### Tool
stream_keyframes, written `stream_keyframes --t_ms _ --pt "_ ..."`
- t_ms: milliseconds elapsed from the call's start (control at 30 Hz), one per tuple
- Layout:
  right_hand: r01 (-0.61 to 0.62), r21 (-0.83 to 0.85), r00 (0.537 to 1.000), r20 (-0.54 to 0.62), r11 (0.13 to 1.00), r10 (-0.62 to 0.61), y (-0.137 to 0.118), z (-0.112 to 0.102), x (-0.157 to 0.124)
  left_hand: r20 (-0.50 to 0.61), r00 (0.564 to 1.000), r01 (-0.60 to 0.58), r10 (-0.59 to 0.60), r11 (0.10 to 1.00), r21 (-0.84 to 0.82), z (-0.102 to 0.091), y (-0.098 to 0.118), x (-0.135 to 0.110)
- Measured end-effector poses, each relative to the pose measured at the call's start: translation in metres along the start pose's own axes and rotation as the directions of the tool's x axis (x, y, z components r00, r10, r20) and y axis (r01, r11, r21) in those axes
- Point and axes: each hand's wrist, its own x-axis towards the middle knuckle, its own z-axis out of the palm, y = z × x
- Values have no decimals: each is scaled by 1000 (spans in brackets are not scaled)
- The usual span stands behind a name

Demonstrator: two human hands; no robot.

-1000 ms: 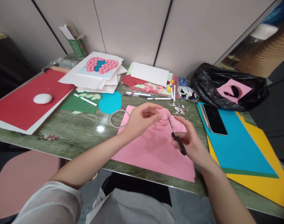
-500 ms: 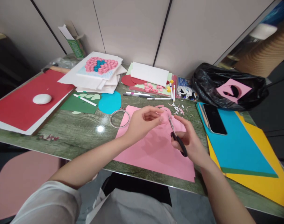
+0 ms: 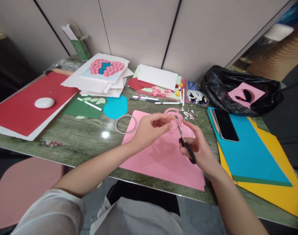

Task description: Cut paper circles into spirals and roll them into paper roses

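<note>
Between thumb and fingers, my left hand (image 3: 151, 129) pinches a small piece of pink paper (image 3: 174, 124). My right hand (image 3: 200, 148) grips black-handled scissors (image 3: 188, 150), whose blades point up and away at that piece. How far the blades are parted is too small to tell. Under both hands lies a large pink sheet (image 3: 154, 163) on the table. Curled pink strips (image 3: 171, 110) rest just beyond my fingers. A roll of clear tape (image 3: 126, 124) sits left of my left hand.
At right, a phone (image 3: 226, 124) lies on blue sheets (image 3: 251, 160), near a black plastic bag (image 3: 217, 85). Red sheets (image 3: 22, 107) bear a white mouse-shaped object (image 3: 44, 102) at left. Pens (image 3: 167, 103), paper scraps (image 3: 188, 114) and white boards (image 3: 102, 89) are toward the back wall.
The pink piece has shifted slightly at the scissor blades, and the curled strips beyond it show a bit more. Both hands stay almost in place.
</note>
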Motion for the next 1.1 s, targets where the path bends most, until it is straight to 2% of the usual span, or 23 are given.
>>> stream_keyframes --t_ms 267,467,767,1100 --pt "-6 -17 1000 5 1000 6 1 -1 0 8 1000 -23 23 1000 13 -3 -4 1" --pt "-20 -18 1000 11 1000 20 -1 -1 -1 16 996 -90 89 987 131 -6 -5 2" --pt "-62 -50 997 45 997 64 -5 -4 -3 139 984 -137 108 966 218 -14 4 7" --pt "-109 -110 990 73 988 118 -8 -8 -5 232 965 -185 119 939 288 -20 5 10"
